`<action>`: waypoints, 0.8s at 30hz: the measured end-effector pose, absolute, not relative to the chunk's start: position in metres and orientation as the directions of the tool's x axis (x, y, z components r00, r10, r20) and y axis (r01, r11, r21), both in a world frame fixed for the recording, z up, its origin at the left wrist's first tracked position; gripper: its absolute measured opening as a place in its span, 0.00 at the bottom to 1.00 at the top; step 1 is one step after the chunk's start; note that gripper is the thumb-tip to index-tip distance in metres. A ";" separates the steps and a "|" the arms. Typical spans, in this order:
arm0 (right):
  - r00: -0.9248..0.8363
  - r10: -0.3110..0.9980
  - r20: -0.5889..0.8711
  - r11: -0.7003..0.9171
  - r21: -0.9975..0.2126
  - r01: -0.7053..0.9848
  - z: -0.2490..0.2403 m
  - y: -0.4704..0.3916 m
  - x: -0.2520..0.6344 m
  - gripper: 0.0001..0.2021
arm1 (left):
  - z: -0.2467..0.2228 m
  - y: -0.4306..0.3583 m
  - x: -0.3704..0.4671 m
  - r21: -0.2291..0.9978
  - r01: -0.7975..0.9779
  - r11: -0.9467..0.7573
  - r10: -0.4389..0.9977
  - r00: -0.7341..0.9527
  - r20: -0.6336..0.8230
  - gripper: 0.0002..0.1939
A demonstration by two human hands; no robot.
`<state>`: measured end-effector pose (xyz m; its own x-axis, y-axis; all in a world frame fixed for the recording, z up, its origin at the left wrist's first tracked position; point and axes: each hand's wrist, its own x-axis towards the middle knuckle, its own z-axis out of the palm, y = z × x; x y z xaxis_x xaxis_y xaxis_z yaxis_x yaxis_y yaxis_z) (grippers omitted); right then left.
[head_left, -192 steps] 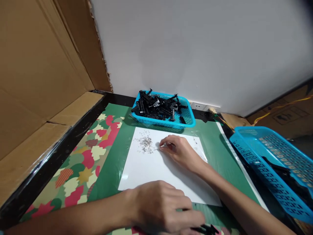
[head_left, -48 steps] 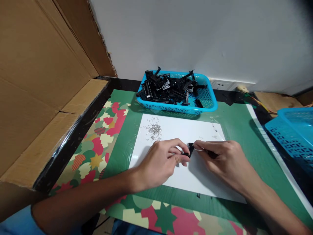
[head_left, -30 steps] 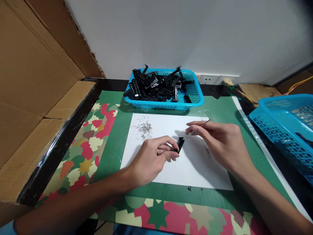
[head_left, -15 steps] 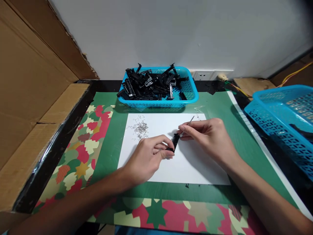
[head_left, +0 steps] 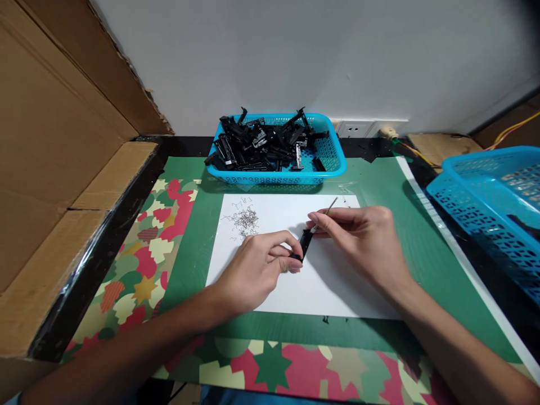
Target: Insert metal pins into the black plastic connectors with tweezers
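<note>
My left hand [head_left: 261,267] is closed on the lower end of a small black plastic part [head_left: 306,241], pinched between thumb and fingers above the white paper [head_left: 270,298]. My right hand [head_left: 358,230] pinches a thin metal rod-like tool [head_left: 330,206], its upper end sticking out past the fingers. The lower end of this tool meets or nearly meets the part's upper end; the fingers partly hide the spot. Left of the hands, a loose pile of tiny bent wire pieces [head_left: 246,219] lies on the paper.
A blue plastic basket [head_left: 274,179] heaped with black plastic parts [head_left: 253,143] stands at the back against the wall. Another blue basket [head_left: 476,208] is at the right. Cardboard [head_left: 54,169] walls the left side. Sockets with a plug [head_left: 388,133] and wires sit behind.
The whole view has shifted slightly. Both hands keep nearly the same pose around the black part, with the right hand's tool still at its upper end.
</note>
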<state>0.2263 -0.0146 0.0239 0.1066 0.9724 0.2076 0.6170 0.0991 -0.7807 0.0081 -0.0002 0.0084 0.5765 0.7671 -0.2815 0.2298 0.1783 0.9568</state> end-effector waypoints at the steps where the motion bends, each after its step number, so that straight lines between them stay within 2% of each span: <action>1: 0.112 0.970 0.215 0.100 -0.776 0.623 0.023 -0.015 0.226 0.15 | 0.009 0.000 0.008 0.954 0.246 0.170 0.768 0.573 -0.285 0.03; 6: 0.114 0.971 0.210 0.095 -0.779 0.620 0.023 -0.016 0.226 0.14 | 0.011 0.002 0.005 0.946 0.286 0.152 0.758 0.581 -0.297 0.04; 12: 0.106 0.986 0.128 0.055 -0.855 0.516 0.019 -0.012 0.228 0.16 | 0.011 0.004 0.006 0.958 0.251 0.140 0.734 0.623 -0.271 0.02; 14: 0.119 0.980 0.159 0.082 -0.868 0.490 0.018 -0.012 0.230 0.17 | 0.012 0.005 0.006 0.968 0.218 0.126 0.746 0.623 -0.238 0.03; 16: 0.106 0.962 0.253 0.166 -0.844 0.510 0.019 -0.014 0.232 0.16 | 0.012 0.005 0.006 0.979 0.168 0.112 0.765 0.614 -0.193 0.06; 18: -0.009 0.921 0.389 0.320 -0.744 0.587 0.023 -0.017 0.236 0.14 | 0.011 0.006 0.005 0.987 0.108 0.119 0.777 0.609 -0.160 0.10; 20: -0.246 0.856 0.455 0.492 -0.569 0.659 0.028 -0.021 0.238 0.14 | 0.009 0.006 0.004 0.988 0.034 0.152 0.775 0.617 -0.140 0.15; 22: -0.447 0.788 0.423 0.606 -0.410 0.681 0.033 -0.024 0.237 0.13 | 0.007 0.007 0.003 0.981 -0.044 0.190 0.757 0.643 -0.118 0.18; 24: -0.529 0.751 0.395 0.652 -0.318 0.688 0.037 -0.027 0.235 0.11 | 0.007 0.008 0.003 0.970 -0.091 0.224 0.730 0.675 -0.105 0.20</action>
<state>0.2352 -0.0268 0.0368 -0.5292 0.7510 0.3949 0.6882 0.6521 -0.3180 0.0025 0.0076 0.0067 0.6751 0.7302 -0.1049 -0.0914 0.2238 0.9703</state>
